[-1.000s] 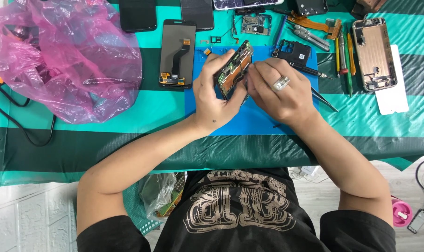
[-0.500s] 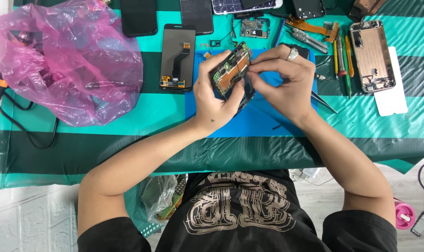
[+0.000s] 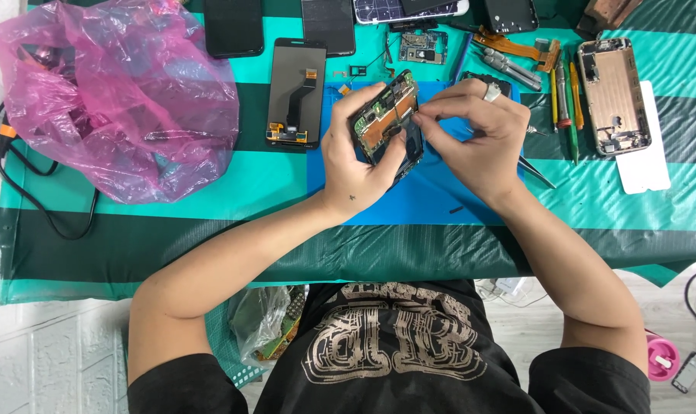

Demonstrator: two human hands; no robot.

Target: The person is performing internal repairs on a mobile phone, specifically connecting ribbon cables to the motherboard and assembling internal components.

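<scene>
Opened phone (image 3: 388, 123), its circuit board and copper-coloured parts facing up, sits tilted in your left hand (image 3: 355, 165) above the blue work mat (image 3: 409, 195), near the centre of the striped green tablecloth (image 3: 210, 245). Your left fingers curl around the phone's far edge while the thumb presses across its near side, so the grip is closed on it. Your right hand (image 3: 482, 138), with a ring (image 3: 491, 92) on 1 finger, meets the phone from 3 o'clock; its thumb and forefinger are pressed together at the phone's right edge, though you cannot tell whether they pinch a small part. At 9 o'clock from the phone lies a detached screen panel (image 3: 296, 93) with a ribbon cable, and further out a crumpled pink plastic bag (image 3: 125, 100). At 3 o'clock, past your right hand, lie screwdrivers (image 3: 564, 100) and a bare gold phone frame (image 3: 615, 96).
</scene>
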